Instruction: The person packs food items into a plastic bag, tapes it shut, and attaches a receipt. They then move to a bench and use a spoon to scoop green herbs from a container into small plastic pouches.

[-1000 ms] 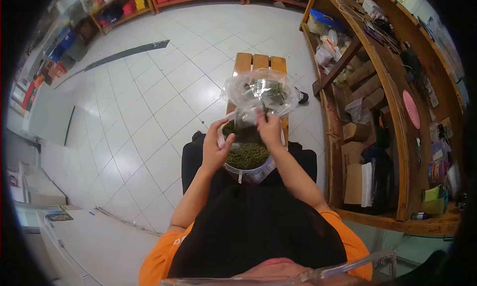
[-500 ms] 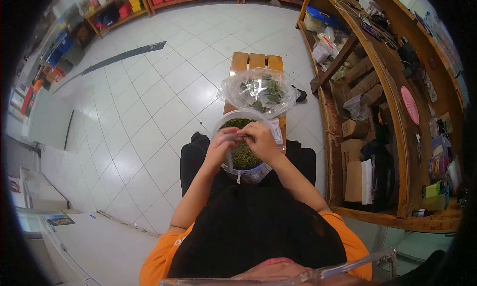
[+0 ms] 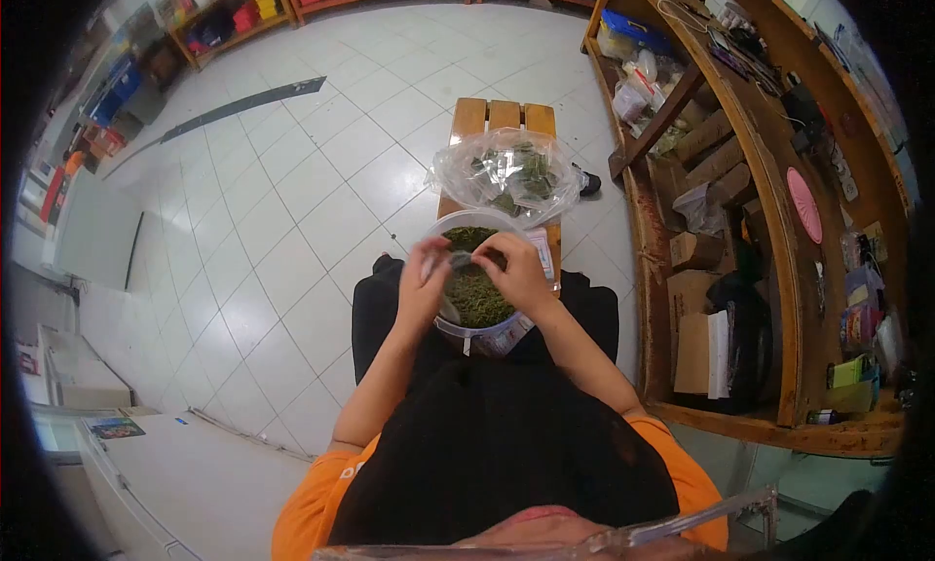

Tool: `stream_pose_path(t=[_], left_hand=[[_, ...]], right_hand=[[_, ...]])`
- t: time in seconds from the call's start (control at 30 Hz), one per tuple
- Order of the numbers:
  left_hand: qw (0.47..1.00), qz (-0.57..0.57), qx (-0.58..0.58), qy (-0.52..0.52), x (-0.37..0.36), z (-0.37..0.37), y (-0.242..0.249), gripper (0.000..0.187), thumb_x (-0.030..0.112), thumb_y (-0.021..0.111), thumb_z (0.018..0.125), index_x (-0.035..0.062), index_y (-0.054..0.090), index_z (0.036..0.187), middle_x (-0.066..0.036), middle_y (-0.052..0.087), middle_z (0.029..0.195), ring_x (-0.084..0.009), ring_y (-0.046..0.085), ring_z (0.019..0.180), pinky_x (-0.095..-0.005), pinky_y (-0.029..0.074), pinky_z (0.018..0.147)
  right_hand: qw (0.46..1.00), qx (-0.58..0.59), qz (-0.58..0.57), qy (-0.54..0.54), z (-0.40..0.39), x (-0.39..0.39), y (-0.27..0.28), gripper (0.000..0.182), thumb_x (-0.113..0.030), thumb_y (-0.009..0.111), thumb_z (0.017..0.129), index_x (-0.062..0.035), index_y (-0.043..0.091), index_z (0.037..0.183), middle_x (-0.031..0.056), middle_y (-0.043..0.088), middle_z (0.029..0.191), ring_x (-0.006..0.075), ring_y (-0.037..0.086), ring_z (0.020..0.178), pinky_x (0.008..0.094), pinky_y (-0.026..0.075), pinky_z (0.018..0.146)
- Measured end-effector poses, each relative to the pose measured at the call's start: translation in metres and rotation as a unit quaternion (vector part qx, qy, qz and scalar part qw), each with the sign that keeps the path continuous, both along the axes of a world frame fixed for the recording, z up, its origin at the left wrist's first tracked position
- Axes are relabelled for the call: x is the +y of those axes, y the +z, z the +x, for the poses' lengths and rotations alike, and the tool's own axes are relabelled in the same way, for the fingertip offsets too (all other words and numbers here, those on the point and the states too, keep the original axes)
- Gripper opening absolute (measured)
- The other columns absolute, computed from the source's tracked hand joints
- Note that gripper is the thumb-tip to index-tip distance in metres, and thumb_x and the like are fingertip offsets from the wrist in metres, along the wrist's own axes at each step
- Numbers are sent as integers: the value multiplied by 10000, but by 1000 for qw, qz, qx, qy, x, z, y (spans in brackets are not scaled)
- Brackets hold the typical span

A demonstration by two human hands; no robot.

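A round clear-plastic tub [image 3: 458,218] stands in front of my lap, holding green moss-like plant matter [image 3: 477,300]. Both hands are above it. My right hand [image 3: 518,272] is closed, its fingertips pinching the edge of what looks like a small clear plastic bag [image 3: 461,259]. Motion smears the fingers of my left hand [image 3: 423,280], which is at the tub's left side against the same clear plastic; its grip does not show. Just beyond the tub lies a large clear bag [image 3: 453,171] with darker green pieces [image 3: 531,171] inside.
Tub and large bag rest on a slatted wooden bench [image 3: 469,118]. A printed packet [image 3: 541,249] lies right of the tub. Along the right runs a wooden shelf unit [image 3: 654,298] with boxes and bags. A dark shoe [image 3: 588,182] shows beside the bench.
My hands have drawn slightly apart. The left has moved a little left and its fingers have loosened from their earlier bunched pose; the right stays pinched above the tub.
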State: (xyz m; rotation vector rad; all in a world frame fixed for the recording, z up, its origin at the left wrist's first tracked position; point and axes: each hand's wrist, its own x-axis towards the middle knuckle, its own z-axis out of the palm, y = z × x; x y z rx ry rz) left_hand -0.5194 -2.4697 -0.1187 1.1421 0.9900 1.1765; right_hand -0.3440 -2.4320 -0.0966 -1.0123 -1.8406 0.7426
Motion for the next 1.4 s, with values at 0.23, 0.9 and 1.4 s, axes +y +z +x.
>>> stream_pose_path(t=[0.23, 0.9, 1.4], left_hand=[[911, 232, 316, 124, -7, 17, 15, 214, 200, 688, 814, 47, 603, 936, -120, 580, 947, -294, 543, 940, -351, 425, 809], [854, 316, 394, 128, -5, 2, 30, 483, 99, 744, 634, 48, 558, 1077, -112, 600, 987, -321, 552, 903, -393, 457, 801], [941, 186, 217, 182, 2, -30, 0, 784, 136, 874, 569, 47, 490, 1246, -101, 587, 1133, -230, 554, 1067, -355, 423, 934]], right_hand=[[980, 95, -166, 48, -2, 0, -25, 198, -138, 750, 739, 7, 632, 801, 87, 626, 701, 144, 569, 618, 299, 448, 583], [993, -87, 79, 5, -11, -11, -7, 429, 15, 716, 654, -39, 628, 1070, 114, 534, 1087, 283, 546, 936, 349, 455, 783], [984, -128, -125, -7, 8, 6, -61, 193, -175, 564, 900, 7, 620, 873, 157, 614, 791, 321, 610, 778, 399, 473, 695]])
